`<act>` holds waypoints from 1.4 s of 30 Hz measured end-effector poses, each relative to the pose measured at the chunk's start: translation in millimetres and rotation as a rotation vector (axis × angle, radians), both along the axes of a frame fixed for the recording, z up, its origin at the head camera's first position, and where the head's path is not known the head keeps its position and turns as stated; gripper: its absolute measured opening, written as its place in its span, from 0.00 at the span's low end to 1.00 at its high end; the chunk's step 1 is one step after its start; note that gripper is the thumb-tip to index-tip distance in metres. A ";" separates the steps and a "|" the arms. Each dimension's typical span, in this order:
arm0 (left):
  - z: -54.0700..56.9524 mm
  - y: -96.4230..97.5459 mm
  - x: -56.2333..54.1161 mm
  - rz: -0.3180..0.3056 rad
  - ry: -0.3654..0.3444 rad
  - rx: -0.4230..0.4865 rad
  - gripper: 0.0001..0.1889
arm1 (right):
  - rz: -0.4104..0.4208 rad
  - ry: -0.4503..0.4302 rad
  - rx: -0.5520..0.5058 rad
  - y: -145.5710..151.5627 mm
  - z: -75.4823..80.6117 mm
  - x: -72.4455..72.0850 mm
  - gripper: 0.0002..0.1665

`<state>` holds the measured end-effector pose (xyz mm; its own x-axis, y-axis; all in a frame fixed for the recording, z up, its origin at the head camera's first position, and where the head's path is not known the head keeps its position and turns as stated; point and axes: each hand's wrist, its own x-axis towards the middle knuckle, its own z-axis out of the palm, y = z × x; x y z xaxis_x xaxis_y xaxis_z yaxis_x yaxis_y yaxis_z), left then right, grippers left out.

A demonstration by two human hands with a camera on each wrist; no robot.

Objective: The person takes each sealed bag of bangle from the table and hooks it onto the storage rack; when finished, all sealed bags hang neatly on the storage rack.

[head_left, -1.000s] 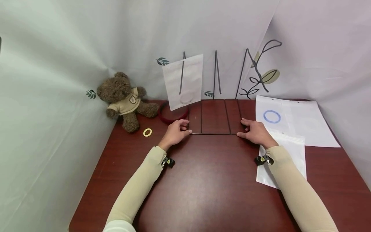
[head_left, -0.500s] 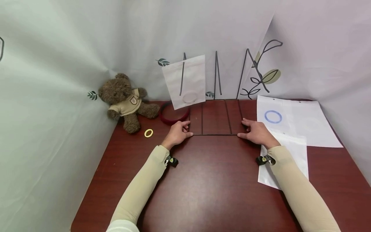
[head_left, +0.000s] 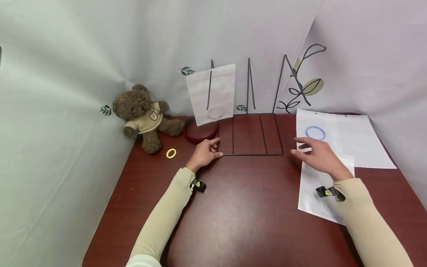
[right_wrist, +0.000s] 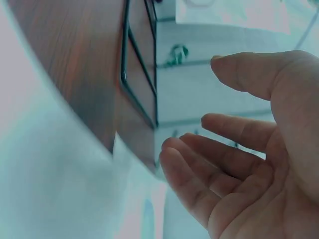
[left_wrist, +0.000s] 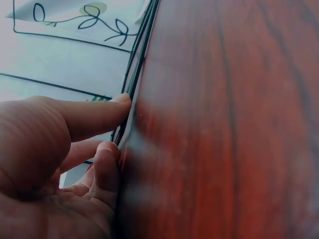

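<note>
A black wire rack (head_left: 250, 154) with upright pointed prongs lies along the back of the table. My left hand (head_left: 203, 154) holds its front left corner, thumb at the front wire and fingers by the side wire. In the left wrist view, the thumb tip is against the dark wires (left_wrist: 144, 42). My right hand (head_left: 317, 154) is away from the rack's right end, fingers spread and nothing between them, above white bags. The right wrist view shows the rack's corner (right_wrist: 123, 69) apart from the fingers. A translucent zip bag (head_left: 213, 87) with a ring inside hangs on the left prong.
A brown teddy bear (head_left: 133, 104) sits at the back left, with a yellow ring (head_left: 171, 149) nearby. A dark red hoop (head_left: 195, 141) lies behind my left hand. At right are white sheets (head_left: 370, 148), a blue ring (head_left: 324, 133) and a zip bag (head_left: 310, 196).
My right hand has let go of the rack's right side and moved right, towards the bags. My left hand has stayed at the left corner; the rack is still.
</note>
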<state>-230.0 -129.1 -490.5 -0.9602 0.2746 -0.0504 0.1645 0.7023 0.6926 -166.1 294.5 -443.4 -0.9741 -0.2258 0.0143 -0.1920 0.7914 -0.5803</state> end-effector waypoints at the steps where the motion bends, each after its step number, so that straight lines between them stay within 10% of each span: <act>1: -0.4 -0.2 -0.3 0.000 0.002 -0.001 0.34 | -0.021 0.007 0.004 7.2 2.7 5.1 0.37; 18: -4.7 3.8 3.0 -0.006 0.018 0.002 0.31 | -0.257 -0.001 0.146 103.0 -11.6 49.1 0.41; 42: 0.8 3.7 5.0 0.027 0.016 0.019 0.30 | -0.294 -0.047 0.177 127.2 -31.6 47.0 0.40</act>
<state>-225.0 -125.4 -489.7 -0.9681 0.2489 -0.0297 0.1567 0.6933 0.7034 -119.1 421.6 -475.0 -0.9965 0.0694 -0.0460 0.0824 0.8981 -0.4321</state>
